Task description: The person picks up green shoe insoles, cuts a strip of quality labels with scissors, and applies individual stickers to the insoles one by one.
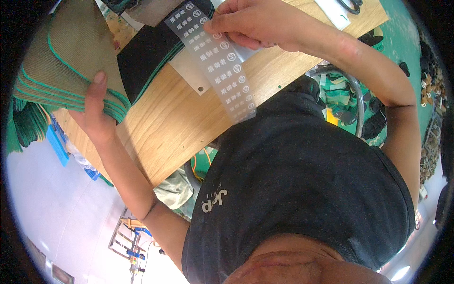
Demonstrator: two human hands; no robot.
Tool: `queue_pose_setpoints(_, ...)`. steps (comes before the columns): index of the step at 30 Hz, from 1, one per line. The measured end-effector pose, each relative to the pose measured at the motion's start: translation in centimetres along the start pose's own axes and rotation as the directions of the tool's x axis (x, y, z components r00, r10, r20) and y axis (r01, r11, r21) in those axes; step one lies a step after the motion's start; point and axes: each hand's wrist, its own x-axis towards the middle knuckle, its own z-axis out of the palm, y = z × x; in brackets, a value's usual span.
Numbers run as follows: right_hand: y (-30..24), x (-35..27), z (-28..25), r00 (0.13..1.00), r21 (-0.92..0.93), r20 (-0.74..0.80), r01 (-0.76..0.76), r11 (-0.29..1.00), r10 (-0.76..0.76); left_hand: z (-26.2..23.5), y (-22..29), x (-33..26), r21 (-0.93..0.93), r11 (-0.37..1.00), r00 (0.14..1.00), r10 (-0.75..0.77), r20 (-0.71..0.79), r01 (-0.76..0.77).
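At the left, my left hand (pixel 94 106) grips the edge of a stack of tan mesh-textured pieces (pixel 71 57) with green edges, rounded at the corners. Its thumb lies on top, and the fingers are mostly hidden underneath. At the top, my right hand (pixel 255 23) pinches a long translucent label strip (pixel 220 68) printed with rows of white marks. The strip slants down across the table toward my shirt. Under its upper part lie black green-edged sheets (pixel 146 49) and a pale card (pixel 191 73) with a small hole.
The wooden table (pixel 165 128) runs diagonally, its near edge close to my body. A grey machine part (pixel 153 10) stands at the top. More green-edged pieces (pixel 30 120) hang at far left. A curved metal tube (pixel 357 94) and scattered offcuts (pixel 338 97) are below the table at right.
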Motion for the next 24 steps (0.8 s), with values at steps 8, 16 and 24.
queue_pose_setpoints(8,0.4,-0.4,-0.3,0.998,-0.009,0.041,0.055,0.998,-0.054,1.3,0.7,-0.4,-0.004,0.999,0.998,0.046,0.035,-0.046)
queue_pose_setpoints(16,0.2,-0.6,-0.2,0.996,-0.053,0.029,0.084,0.995,-0.083,0.7,0.8,-0.4,0.096,0.995,1.0,0.023,0.014,-0.024)
queue_pose_setpoints(24,0.5,-0.1,-0.2,0.999,-0.039,0.019,0.036,0.999,-0.035,1.3,0.8,0.0,0.006,0.996,0.99,0.089,0.112,-0.09)
